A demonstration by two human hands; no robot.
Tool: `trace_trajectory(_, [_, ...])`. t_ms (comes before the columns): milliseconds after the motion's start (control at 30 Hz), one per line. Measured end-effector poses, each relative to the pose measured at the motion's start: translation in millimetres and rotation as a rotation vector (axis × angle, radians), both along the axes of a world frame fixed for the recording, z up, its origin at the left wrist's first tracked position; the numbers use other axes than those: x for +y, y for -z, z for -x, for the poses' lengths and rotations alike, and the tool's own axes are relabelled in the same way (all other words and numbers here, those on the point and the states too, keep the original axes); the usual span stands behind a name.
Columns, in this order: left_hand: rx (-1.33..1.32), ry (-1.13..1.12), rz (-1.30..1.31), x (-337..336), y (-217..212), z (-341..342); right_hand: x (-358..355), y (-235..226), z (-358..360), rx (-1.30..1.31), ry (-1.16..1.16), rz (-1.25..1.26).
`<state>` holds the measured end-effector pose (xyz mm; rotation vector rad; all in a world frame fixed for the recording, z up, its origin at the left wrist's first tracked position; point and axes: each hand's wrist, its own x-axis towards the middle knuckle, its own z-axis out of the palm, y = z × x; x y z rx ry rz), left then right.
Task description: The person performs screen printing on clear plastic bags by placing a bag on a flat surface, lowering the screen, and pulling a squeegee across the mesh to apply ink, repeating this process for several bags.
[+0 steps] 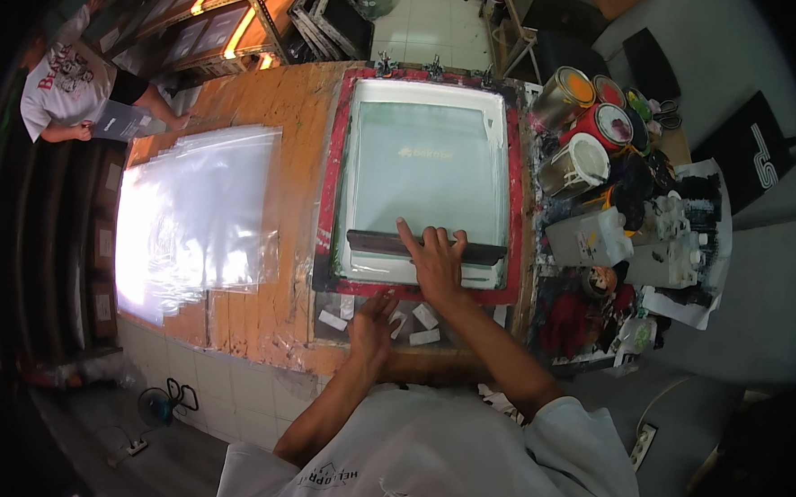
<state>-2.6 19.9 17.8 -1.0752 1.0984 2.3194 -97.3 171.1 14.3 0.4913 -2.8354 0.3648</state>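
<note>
- Sheets of clear plastic (204, 211) lie fanned in an overlapping stack on the far left of the orange surface (284, 107), spread out so each one can dry or be lifted off singly, I'd judge
- Behind them another person (69, 87) in a white shirt holds a dark flat sheet, well apart from the printing
- Left hand (371, 324) rests at the near edge of the red frame (331, 191), fingers loosely curled, gripping nothing; it looks placed there to pin the frame down
- Small white tabs (416, 326) sit just beside that hand, likely registration marks
- Right hand (435, 259) is spread flat over the dark squeegee (425, 246), fingers splayed and pressing on its middle, so pressure goes evenly along the blade
- Squeegee lies across the near end of the pale screen (424, 173), inside the frame
- Paint cans (585, 123) crowd the right side, close to the screen for easy reach
</note>
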Motion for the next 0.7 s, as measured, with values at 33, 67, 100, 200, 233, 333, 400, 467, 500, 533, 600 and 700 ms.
trace_trajectory(33, [-0.016,-0.01,-0.007,0.5,-1.5,1.0,1.6,2.2,13.7,0.014,0.004,-0.004])
trace_trajectory(67, [-0.035,-0.02,-0.014,0.9,-2.7,1.6,3.7,4.6,29.5,0.041,0.004,0.005])
trace_trajectory(100, [-0.055,-0.023,-0.014,1.2,-3.4,2.1,6.1,7.2,46.5,0.039,0.01,-0.009])
trace_trajectory(200, [-0.096,-0.044,-0.012,1.1,-3.2,3.0,10.5,14.5,108.3,0.081,0.016,-0.013])
trace_trajectory(233, [-0.1,-0.051,-0.014,1.1,-2.7,2.9,12.3,16.2,130.4,0.09,0.023,-0.017])
trace_trajectory(333, [-0.109,-0.052,-0.009,1.4,-1.6,2.3,18.6,18.7,199.8,0.119,0.043,-0.059])
trace_trajectory(400, [-0.112,-0.056,-0.007,1.6,-1.9,0.9,22.1,18.9,242.5,0.124,0.06,-0.093])
trace_trajectory(467, [-0.118,-0.065,-0.009,1.3,-3.0,-1.2,24.0,16.6,276.4,0.074,0.098,-0.138])
trace_trajectory(500, [-0.1,-0.057,-0.012,0.9,-3.6,-2.2,25.0,14.4,287.4,0.056,0.079,-0.124])
trace_trajectory(533, [-0.084,-0.049,-0.017,0.4,-4.0,-3.4,26.6,10.9,293.6,0.0,0.073,-0.127])
trace_trajectory(600, [-0.069,-0.052,-0.037,-1.2,-4.5,-5.5,29.7,1.6,284.5,-0.112,0.017,-0.129])
trace_trajectory(700, [-0.067,-0.066,-0.067,-4.8,-5.5,-7.4,35.6,-20.9,221.8,-0.349,-0.104,0.005])
